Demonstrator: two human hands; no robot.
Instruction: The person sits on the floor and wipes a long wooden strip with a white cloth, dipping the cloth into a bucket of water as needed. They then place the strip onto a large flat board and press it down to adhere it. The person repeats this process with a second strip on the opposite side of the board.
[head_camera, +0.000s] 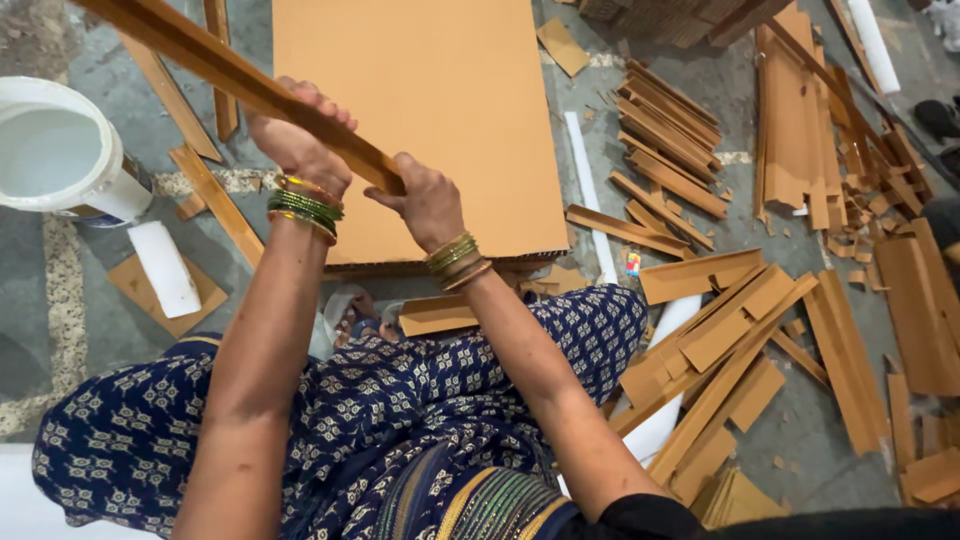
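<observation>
A long, narrow brown cardboard strip (230, 75) is held slantwise above a large flat brown cardboard sheet (420, 120) laid on the floor. The strip's near end is gripped by the right hand (425, 200), fingers closed round it; just beside it, the left hand (295, 140) is likewise closed round the strip. A white plastic bucket (60, 150) is seen at left; loose cardboard offcuts (720, 340) are scattered at right.
</observation>
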